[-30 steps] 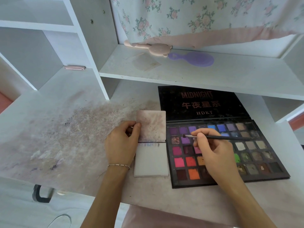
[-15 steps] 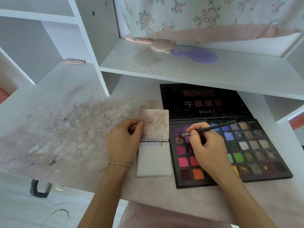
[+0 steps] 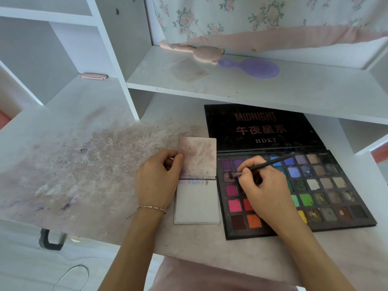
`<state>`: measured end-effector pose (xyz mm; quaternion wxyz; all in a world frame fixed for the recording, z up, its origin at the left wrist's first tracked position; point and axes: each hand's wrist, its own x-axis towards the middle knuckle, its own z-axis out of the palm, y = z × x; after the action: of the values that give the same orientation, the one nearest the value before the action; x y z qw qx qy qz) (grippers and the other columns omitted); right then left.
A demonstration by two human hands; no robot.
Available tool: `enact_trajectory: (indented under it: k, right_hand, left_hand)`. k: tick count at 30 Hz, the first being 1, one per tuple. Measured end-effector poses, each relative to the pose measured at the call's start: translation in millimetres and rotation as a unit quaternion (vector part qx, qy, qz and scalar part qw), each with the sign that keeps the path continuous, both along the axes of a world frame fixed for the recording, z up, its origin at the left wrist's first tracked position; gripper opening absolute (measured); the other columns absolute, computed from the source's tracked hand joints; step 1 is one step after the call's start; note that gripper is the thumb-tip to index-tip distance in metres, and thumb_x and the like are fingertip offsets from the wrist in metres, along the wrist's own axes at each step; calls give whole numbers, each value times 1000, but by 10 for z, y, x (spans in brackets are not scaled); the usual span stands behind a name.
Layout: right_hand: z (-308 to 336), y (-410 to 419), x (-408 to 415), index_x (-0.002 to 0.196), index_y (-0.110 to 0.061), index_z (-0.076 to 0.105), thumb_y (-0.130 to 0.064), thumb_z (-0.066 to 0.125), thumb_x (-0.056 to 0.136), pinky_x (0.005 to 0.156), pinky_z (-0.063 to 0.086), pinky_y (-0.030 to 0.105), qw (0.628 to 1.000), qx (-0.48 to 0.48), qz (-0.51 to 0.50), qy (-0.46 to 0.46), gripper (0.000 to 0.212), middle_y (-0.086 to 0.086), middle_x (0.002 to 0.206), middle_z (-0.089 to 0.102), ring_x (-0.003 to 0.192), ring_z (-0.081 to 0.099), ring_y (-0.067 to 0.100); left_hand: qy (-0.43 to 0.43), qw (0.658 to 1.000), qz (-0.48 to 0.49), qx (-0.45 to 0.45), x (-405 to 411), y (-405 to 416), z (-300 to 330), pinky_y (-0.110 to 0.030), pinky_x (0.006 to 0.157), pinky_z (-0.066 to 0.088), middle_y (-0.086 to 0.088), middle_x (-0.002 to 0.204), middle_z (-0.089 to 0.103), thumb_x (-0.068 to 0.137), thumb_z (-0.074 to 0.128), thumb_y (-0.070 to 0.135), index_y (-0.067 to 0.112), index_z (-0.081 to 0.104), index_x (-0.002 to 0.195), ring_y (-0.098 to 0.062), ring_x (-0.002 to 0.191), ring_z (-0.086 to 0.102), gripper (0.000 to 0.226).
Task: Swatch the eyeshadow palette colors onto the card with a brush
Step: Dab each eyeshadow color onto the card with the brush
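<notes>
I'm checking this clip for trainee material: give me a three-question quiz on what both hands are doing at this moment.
1. True or false: the brush tip is on the card.
2. The left hand pinches: A) the card's stained flap, B) the palette lid, C) the purple hairbrush.
3. Which hand holds the brush?

Key:
1. False; it touches a pan in the palette's left column, second row.
2. A
3. The right hand.

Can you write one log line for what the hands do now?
right hand: thin black brush tip in shimmery pan | left hand: pinches white card | black eyeshadow palette: open
</notes>
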<state>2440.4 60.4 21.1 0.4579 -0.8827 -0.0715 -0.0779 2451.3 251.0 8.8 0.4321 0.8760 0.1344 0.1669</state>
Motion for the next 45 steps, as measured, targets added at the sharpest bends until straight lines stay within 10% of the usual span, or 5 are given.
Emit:
enact_trajectory:
  k: [38,45]
  right_hand:
    - [36,5,-12,68,-30,49,-12,49,84,46,39,11,1000,9,7,-16,24,-3,57,56,57,52,10]
    - [114,113,-128,77,-33,53,-22,48,81,54,48,29,994,105,12,-8,13,1,72,61,61,59,18]
  left_hand:
    - [24,999,-8,-28,8,45,0,-23,63,45,13,62,60,81,62,31,27,68,75,-2,63,56,9]
    - [39,998,-33,-46,-9,95,45,-3,58,38,19,68,63,80,63,33,38,63,69,3,67,57,12]
